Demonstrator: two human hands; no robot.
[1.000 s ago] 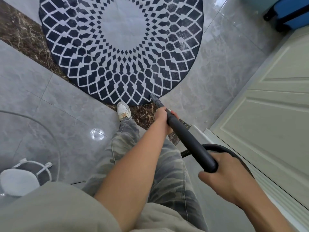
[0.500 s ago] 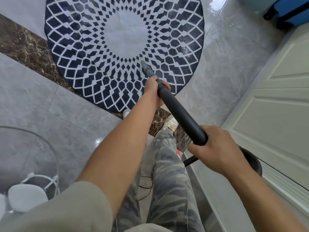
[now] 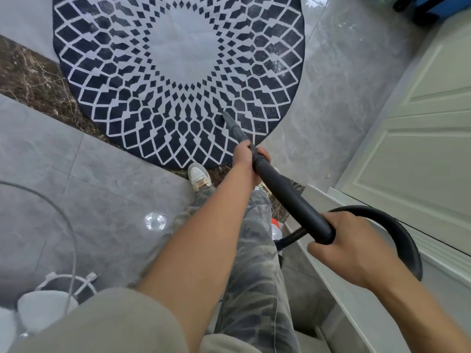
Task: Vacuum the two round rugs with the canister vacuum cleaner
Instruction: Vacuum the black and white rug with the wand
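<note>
A round rug (image 3: 122, 80) with a dark blue and white diamond pattern and a pale centre lies on the floor ahead of me. The black vacuum wand (image 3: 288, 194) slants from lower right up to its narrow nozzle tip (image 3: 226, 115), which rests on the rug's near right part. My left hand (image 3: 246, 155) grips the wand near the nozzle end. My right hand (image 3: 354, 248) grips the wand's rear end, where the black hose (image 3: 397, 230) curves away. A small bit of the red and white canister (image 3: 276, 226) shows behind my leg. Only one rug is in view.
A pale panelled door (image 3: 420, 138) and its sill stand close on the right. A blue case (image 3: 433, 6) sits at the top right. A round glass table (image 3: 46, 207) with a white chair (image 3: 43, 312) under it is at the lower left. My white shoe (image 3: 198, 175) touches the rug's edge.
The nozzle went forward toward the rug's centre, then came back; it now lies on the near right part. My view shifted and both hands kept their grip on the wand.
</note>
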